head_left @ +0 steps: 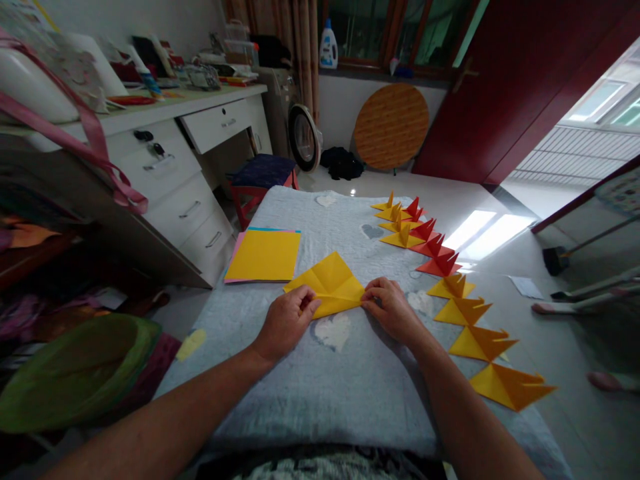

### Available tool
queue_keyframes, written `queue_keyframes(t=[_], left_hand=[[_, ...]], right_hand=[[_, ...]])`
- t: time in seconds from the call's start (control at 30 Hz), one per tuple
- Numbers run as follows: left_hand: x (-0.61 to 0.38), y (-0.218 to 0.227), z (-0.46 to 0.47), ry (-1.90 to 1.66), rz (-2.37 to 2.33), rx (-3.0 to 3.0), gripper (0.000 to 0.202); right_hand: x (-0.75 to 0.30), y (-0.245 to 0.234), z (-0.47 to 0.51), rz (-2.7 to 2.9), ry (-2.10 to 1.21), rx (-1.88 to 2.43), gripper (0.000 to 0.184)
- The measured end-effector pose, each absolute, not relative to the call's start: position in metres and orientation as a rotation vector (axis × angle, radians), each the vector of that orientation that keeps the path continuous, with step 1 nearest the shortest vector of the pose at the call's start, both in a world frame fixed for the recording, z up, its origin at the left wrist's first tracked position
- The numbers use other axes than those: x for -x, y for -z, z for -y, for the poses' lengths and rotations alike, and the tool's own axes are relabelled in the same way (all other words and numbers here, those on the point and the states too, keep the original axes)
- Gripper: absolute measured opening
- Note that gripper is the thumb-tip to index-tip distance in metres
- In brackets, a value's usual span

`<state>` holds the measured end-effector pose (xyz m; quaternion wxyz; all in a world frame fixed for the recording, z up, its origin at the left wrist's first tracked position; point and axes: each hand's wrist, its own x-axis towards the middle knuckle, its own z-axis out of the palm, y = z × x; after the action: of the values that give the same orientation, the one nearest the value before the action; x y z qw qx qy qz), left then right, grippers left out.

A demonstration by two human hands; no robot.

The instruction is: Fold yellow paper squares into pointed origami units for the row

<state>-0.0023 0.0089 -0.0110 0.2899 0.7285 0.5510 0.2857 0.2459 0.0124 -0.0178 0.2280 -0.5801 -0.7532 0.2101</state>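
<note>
The table [350, 393] is covered by a grey cloth printed with pale hearts [333, 332]. Along its right edge a row of folded pieces [453, 287] is laid out, yellow and orange nearest, red further off, each overlapping or just beside the next. A stack of paper [263, 255], yellow on top with pink and blue edges showing beneath, is set flat at the left edge, well apart from the row.

The sheet [331, 283], yellow and already creased, lies near the middle of the table, between the stack and the row. It is gripped at both near corners. The left hand [286, 323] is closed with fingertips pinched on the sheet's left near edge. The right hand [393, 308] is closed on the right corner.

The step in hand is judged to be a fold of the near edge, partly formed. A clean crease calls for matched edges and both corners kept pinned while the fold is flattened.

No writing can be read. A label is carried by the bottle [329, 45] on the window sill, but it is too small to make out.
</note>
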Motion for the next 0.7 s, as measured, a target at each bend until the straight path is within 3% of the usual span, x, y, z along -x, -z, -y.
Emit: queue_keyframes(t=[0.27,0.7], left_hand=[[0.0019,0.0164,-0.0154,-0.671,-1.592,-2.159,0.009],[0.0014,0.0198,-0.0192,-0.584,-1.667,-2.316,0.012]], right_hand=[[-0.2446,0.0203,-0.0133,2.039,-0.55,1.678,0.009],[-0.2361,0.0245,-0.0125,2.025,-0.4,1.727,0.012]])
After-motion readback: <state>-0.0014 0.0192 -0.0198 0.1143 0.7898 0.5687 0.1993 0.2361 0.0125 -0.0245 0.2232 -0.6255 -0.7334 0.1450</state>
